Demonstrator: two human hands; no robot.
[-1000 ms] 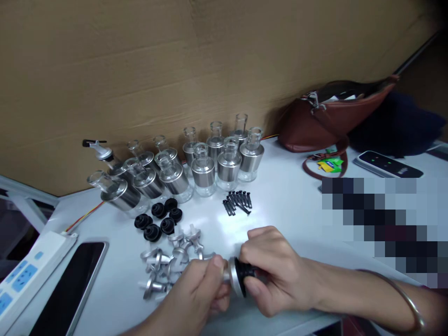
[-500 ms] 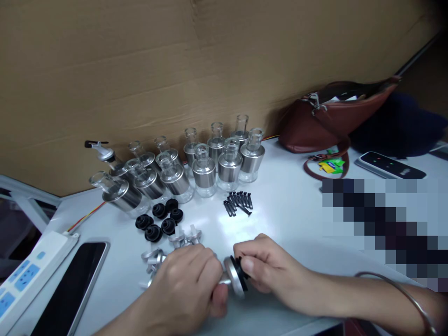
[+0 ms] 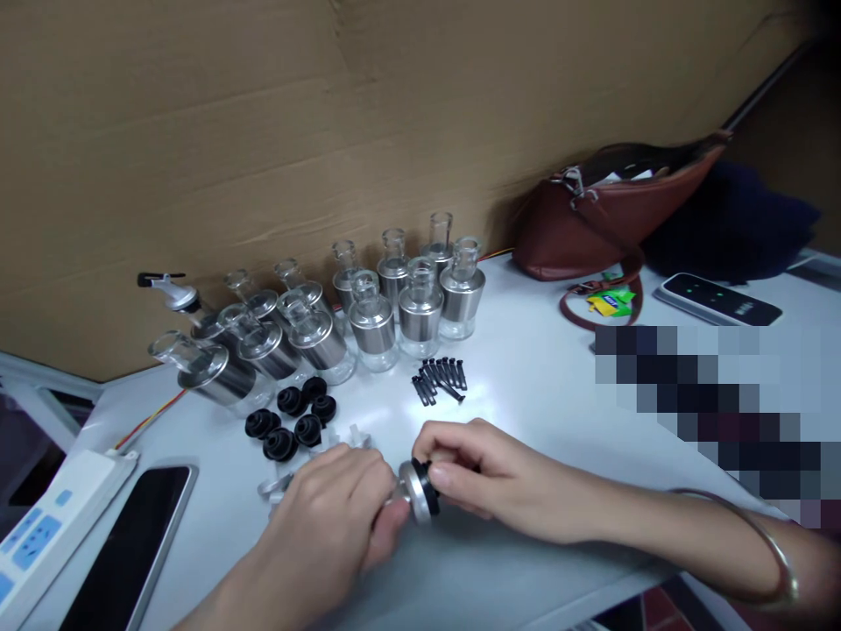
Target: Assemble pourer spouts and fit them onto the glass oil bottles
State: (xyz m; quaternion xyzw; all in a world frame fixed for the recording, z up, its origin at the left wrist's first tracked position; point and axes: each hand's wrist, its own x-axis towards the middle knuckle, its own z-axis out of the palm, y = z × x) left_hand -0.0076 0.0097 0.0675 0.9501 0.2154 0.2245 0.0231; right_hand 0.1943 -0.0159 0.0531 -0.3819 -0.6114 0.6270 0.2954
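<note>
My left hand [image 3: 335,513] is wrapped around the stem of a silver pourer spout [image 3: 413,492], whose round metal collar sticks out to the right. Against that collar sits a black rubber stopper [image 3: 430,489], pinched between the thumb and fingers of my right hand [image 3: 483,473]. More silver spouts [image 3: 272,486] lie behind my left hand, partly hidden by it. Several loose black stoppers [image 3: 280,444] are grouped just beyond. Small black flap pieces [image 3: 447,375] lie in a cluster past my right hand.
Several glass bottles with steel sleeves [image 3: 372,326] stand along the cardboard wall [image 3: 263,131]; one carries a fitted pourer [image 3: 174,294]. A phone [image 3: 124,552] and power strip [image 3: 62,526] lie at left. A brown bag [image 3: 618,223] and black-topped device [image 3: 723,298] are at right.
Both hands, with the spout and stopper between them, have shifted slightly left and up in view. The spout's collar is turned a little, and the whole scene has drifted left.
</note>
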